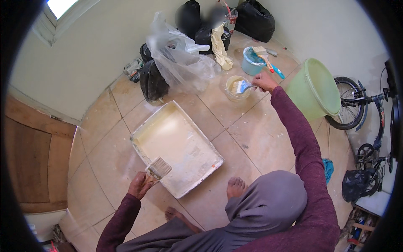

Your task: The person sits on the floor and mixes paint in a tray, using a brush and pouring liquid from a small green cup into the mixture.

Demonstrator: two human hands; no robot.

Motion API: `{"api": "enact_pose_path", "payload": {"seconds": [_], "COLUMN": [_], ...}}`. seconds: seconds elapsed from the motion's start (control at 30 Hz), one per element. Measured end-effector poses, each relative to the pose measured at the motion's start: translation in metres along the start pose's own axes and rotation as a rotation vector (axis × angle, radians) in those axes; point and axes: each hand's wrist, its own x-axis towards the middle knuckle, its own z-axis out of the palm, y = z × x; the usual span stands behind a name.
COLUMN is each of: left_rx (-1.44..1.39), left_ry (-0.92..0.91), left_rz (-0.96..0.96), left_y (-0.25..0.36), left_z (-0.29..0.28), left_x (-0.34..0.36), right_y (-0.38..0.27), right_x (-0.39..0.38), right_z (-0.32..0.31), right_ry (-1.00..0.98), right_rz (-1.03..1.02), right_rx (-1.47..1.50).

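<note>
On the tiled floor [252, 138] lies the tray [197, 161], pale paint pooled towards its far end. At its left edge, the left hand [139, 185] has its fingers closed round the handle of a wide brush [160, 167], bristles over the tray. Farther off, the right hand [264, 82] pinches a small brush [242, 87] above the tub [238, 98], near the blue pot [252, 68].

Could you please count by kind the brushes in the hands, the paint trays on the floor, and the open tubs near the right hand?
Held brushes: 2 (left brush in the left hand, right brush in the right hand)
Paint tray: 1
Tubs: 3 (pale tub, blue tub, green tub)
Total: 6
</note>
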Motion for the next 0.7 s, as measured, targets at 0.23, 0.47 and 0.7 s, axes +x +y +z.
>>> {"api": "enact_pose_path", "payload": {"seconds": [0.23,0.47,0.7], "left_rx": [0.073,-0.108,-0.158], "left_ry": [-0.006,-0.019,-0.066], "left_rz": [-0.093,-0.185,-0.119], "left_y": [0.002,0.003,0.014], "left_z": [0.002,0.01,0.018], "left_x": [-0.004,0.003,0.015], "right_y": [0.033,0.102,0.118], "right_x": [-0.025,-0.074,-0.149], "right_z": [0.012,0.064,0.094], "right_ry": [0.367,0.393,0.309], "right_rz": [0.073,0.114,0.188], "right_rx": [0.298,0.756,0.78]}}
